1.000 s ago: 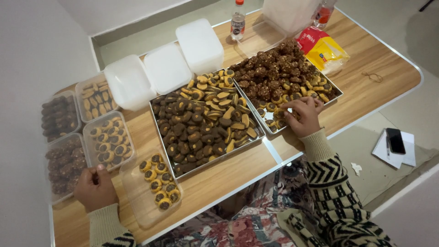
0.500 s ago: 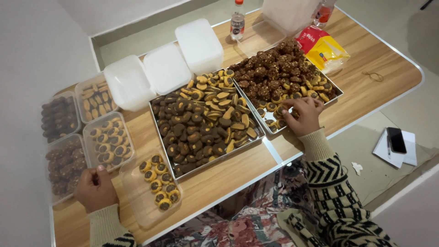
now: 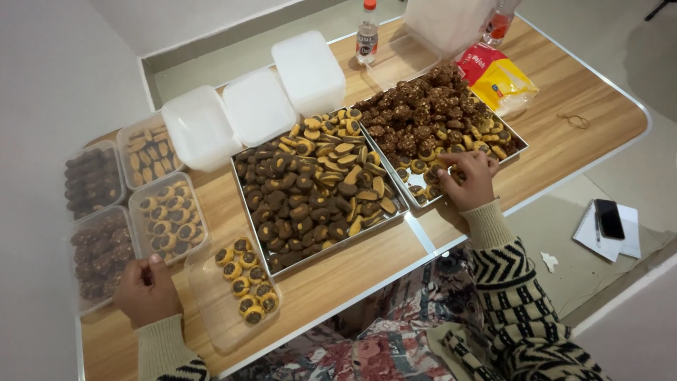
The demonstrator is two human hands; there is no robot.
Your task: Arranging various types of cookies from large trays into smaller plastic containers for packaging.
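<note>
Metal tray [image 3: 518,144] on wooden worktop [image 3: 564,141], full of dark clustered cookies. My right hand [image 3: 469,180] sits at tray's near corner, fingers [image 3: 451,161] curled into round cookies, grip hard to tell. Left hand [image 3: 144,289] loosely fisted on worktop, beside clear container [image 3: 211,310] holding jam-centred cookies [image 3: 247,279].

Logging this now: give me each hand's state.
Left hand: curled shut, holding nothing visible, beside the clear container.
Right hand: fingers pinching cookies in the right tray.
</note>
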